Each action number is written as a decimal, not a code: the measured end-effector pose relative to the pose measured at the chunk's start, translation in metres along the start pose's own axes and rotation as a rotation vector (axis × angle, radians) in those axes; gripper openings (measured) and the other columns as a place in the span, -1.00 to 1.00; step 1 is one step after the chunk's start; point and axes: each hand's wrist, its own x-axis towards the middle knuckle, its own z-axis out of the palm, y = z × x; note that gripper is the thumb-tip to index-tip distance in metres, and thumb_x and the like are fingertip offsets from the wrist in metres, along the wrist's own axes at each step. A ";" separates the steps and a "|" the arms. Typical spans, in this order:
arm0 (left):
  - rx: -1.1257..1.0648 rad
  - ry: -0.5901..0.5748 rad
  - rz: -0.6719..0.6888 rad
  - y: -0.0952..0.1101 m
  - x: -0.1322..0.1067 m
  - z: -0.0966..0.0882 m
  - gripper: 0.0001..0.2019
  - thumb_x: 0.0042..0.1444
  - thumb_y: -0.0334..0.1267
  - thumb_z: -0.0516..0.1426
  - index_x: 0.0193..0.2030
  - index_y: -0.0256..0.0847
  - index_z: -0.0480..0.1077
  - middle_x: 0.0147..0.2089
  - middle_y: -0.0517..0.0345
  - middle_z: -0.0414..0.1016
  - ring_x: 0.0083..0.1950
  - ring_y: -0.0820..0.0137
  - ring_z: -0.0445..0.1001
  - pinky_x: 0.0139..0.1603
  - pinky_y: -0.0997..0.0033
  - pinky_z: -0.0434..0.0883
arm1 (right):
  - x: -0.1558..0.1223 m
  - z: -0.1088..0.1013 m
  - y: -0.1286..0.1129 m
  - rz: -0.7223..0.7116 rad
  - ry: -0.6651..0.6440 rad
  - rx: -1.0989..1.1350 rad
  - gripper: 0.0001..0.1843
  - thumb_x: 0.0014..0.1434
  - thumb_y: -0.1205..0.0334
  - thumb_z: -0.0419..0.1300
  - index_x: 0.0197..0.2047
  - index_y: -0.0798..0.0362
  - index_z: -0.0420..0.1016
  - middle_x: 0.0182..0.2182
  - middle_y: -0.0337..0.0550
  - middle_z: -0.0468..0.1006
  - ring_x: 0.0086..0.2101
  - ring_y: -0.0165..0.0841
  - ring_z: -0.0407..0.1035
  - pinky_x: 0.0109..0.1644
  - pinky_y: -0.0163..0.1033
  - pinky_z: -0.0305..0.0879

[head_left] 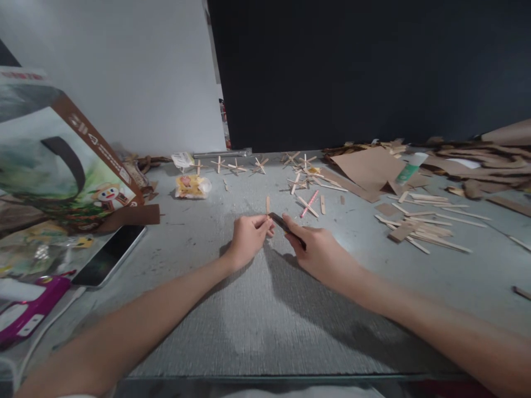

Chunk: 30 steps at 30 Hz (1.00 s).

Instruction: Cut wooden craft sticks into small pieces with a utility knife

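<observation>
A short flat wooden craft stick (267,205) stands upright in the pinched fingers of my left hand (249,236), above the middle of the table. My right hand (317,249) is closed around a slim dark tool that looks like a utility knife (282,223). Its tip meets or nearly meets the stick just above my left fingertips; I cannot tell whether they touch. Beyond my right hand lie a pink patterned pencil-like stick (309,204), a loose craft stick crossing it and a short stick piece (322,204).
Several crossed-stick pieces (236,167) stand along the back. At right are a pile of craft sticks (427,229), cardboard (369,168) and a green-and-white glue tube (410,168). A yellow packet (191,188) lies back left. A phone (110,257), purple device (35,309) and large printed box (62,160) occupy the left.
</observation>
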 end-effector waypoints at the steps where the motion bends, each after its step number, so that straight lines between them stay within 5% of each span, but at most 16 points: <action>1: 0.006 -0.001 -0.001 0.000 0.000 0.000 -0.69 0.28 -0.11 0.22 -0.46 -0.18 0.53 -0.48 0.10 0.62 -0.41 0.30 0.61 -0.34 0.34 0.50 | 0.000 0.000 0.000 0.016 0.007 0.037 -0.43 0.46 0.28 -0.01 0.46 0.18 0.38 -0.39 -0.03 0.71 -0.55 -0.33 0.42 -0.44 -0.29 0.17; 14: 0.028 0.004 -0.008 0.002 0.000 -0.001 -0.71 0.27 -0.12 0.20 -0.44 -0.19 0.54 -0.44 0.09 0.66 -0.37 0.29 0.64 -0.32 0.37 0.49 | 0.005 -0.002 -0.003 0.128 0.052 0.427 -0.56 0.42 0.14 0.08 0.16 0.11 0.67 -0.34 -0.05 0.68 -0.34 -0.21 0.54 -0.32 -0.26 0.41; 19: -0.024 0.002 -0.023 0.000 0.001 0.000 -0.69 0.26 -0.05 0.23 -0.40 -0.21 0.56 -0.40 0.06 0.68 -0.36 0.29 0.65 -0.30 0.38 0.52 | 0.006 -0.004 -0.009 0.348 -0.043 0.793 -0.47 0.37 -0.03 0.16 0.22 0.12 0.63 -0.58 -0.35 0.32 -0.68 -0.45 0.15 -0.62 -0.33 0.14; 23: -0.118 0.003 -0.036 0.001 0.002 0.000 -0.70 0.24 -0.01 0.27 -0.32 -0.22 0.60 -0.33 0.02 0.70 -0.34 0.29 0.66 -0.25 0.34 0.57 | 0.004 -0.001 -0.012 0.489 -0.067 1.111 -0.34 0.30 -0.14 0.26 0.30 0.12 0.56 -0.57 -0.47 0.15 -0.73 -0.54 -0.05 -0.70 -0.36 0.01; 27: -0.159 0.018 -0.064 0.003 0.003 -0.001 -0.71 0.22 -0.03 0.31 -0.34 -0.23 0.60 -0.33 0.01 0.70 -0.35 0.30 0.66 -0.24 0.34 0.60 | 0.003 -0.003 -0.011 0.420 0.015 0.983 -0.35 0.34 -0.12 0.22 0.34 0.12 0.54 -0.56 -0.44 0.23 -0.72 -0.53 0.02 -0.68 -0.35 0.05; 30: -0.179 0.036 -0.079 0.003 0.004 -0.001 -0.71 0.21 -0.03 0.32 -0.33 -0.23 0.61 -0.34 0.01 0.70 -0.36 0.32 0.66 -0.25 0.34 0.61 | 0.003 -0.007 -0.007 0.290 0.113 0.667 -0.45 0.37 -0.01 0.17 0.27 0.11 0.61 -0.51 -0.27 0.50 -0.63 -0.44 0.30 -0.54 -0.33 0.25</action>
